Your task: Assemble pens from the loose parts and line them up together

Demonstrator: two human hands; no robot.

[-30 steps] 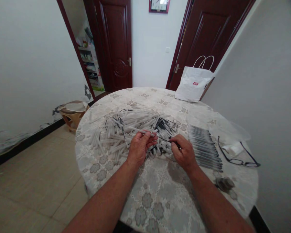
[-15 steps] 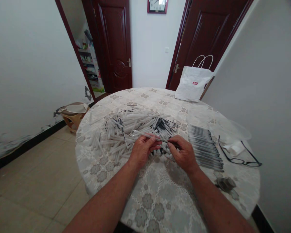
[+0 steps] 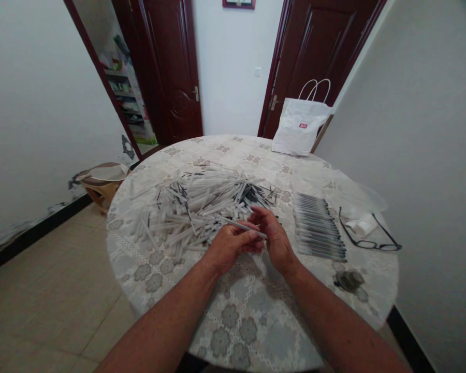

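My left hand (image 3: 233,243) is closed around a slim whitish pen barrel (image 3: 241,226), thumb on top, the tube slanting down to the right. At its right end, my right hand (image 3: 274,235) is held with fingers stretched out and curved, the palm side against or very near the tube's tip; exact contact is hard to make out. Just beyond the hands spreads a heap of loose translucent pen barrels (image 3: 209,197), with thin dark refills (image 3: 254,194) among them. To the right, a neat row of pens with dark ends (image 3: 320,225) lies side by side.
A flowered cloth covers the round table (image 3: 233,316). On the right lie black-framed glasses (image 3: 373,243), a white crumpled packet (image 3: 363,225) and a small dark object (image 3: 349,280). A white paper bag (image 3: 301,127) stands at the back; a stool (image 3: 104,181) is left.
My right hand has let go of the dark piece at the barrel's end and opened, its fingers now stretched beside the tip. The whole view has shifted slightly.
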